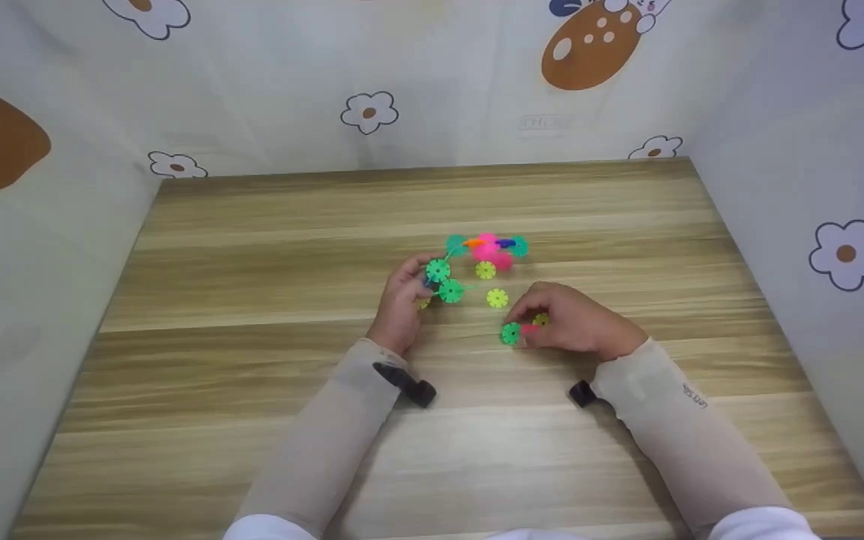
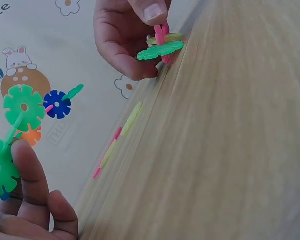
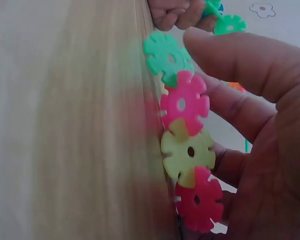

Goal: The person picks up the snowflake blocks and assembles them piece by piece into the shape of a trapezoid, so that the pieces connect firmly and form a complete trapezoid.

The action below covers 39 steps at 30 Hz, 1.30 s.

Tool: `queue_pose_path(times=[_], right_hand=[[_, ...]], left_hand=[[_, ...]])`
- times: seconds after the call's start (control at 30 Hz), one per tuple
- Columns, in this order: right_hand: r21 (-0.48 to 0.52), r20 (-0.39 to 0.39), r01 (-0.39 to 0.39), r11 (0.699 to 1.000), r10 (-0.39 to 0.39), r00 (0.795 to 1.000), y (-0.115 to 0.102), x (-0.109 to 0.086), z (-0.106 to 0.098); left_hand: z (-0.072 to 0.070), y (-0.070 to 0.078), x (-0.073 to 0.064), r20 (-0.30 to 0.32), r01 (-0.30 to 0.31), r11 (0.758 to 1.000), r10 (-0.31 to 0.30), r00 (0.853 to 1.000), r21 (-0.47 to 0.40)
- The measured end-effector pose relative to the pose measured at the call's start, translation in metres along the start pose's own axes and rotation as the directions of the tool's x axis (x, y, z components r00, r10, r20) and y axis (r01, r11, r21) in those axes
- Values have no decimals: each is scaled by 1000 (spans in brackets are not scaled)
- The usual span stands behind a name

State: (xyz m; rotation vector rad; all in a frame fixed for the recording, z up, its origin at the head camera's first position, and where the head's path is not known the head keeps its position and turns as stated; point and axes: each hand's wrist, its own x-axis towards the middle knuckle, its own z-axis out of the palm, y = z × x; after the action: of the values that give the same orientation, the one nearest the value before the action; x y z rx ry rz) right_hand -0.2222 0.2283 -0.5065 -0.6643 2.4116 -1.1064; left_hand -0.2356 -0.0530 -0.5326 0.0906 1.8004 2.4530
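My left hand grips a linked set of notched plastic flower discs. Two green discs show by its fingers, and a blue disc and an orange disc stand farther along it in the left wrist view. To the right, my right hand holds a short chain of the same discs low at the tabletop. In the right wrist view this chain runs from a green disc through a pink disc and a yellow disc to another pink disc.
Two loose yellow discs lie between the hands on the wooden table. Behind them is a pink disc, partly overlapped by others in the head view. A printed curtain hangs around the back and sides.
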Motion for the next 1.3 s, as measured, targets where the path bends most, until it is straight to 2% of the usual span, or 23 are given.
queue_pose_path(times=[0.13,0.23,0.33,0.43,0.57,0.67,0.8,0.9,1.13,1.23,1.3], right_hand=[[13,-27,-44,999,45,999,-3,1,3],[70,-113,-56,996,64,992,-1,3,2],[189,-218,-49,981,91,972,4,4,0],[343,-322,-13,939,130,938,8,6,-1],[521,-394,37,853,202,897,12,10,0],[606,-397,48,794,250,883,14,12,1],[651,-389,51,757,275,879,16,14,2],[659,-395,60,750,277,876,17,15,2],[636,-420,53,770,287,861,16,15,2],[654,-421,64,754,291,859,14,14,2],[682,-415,81,727,295,861,13,13,1]], left_hand=[[0,0,0,3,2,1000,-2,1000,16],[0,0,0,14,11,1000,-11,1000,12],[0,0,0,31,20,1000,-20,999,-10],[-1,0,0,45,30,999,-28,999,-29],[-1,1,-1,56,38,999,-36,998,-37],[-1,1,-1,65,34,999,-31,997,-41],[-1,0,-2,77,20,999,-16,997,-49],[-1,0,-3,97,7,999,-2,995,-54],[0,-1,-3,153,16,999,-12,988,-29],[0,-2,-2,148,12,1000,-10,989,-13],[0,-3,-1,144,5,1000,-3,990,-9]])
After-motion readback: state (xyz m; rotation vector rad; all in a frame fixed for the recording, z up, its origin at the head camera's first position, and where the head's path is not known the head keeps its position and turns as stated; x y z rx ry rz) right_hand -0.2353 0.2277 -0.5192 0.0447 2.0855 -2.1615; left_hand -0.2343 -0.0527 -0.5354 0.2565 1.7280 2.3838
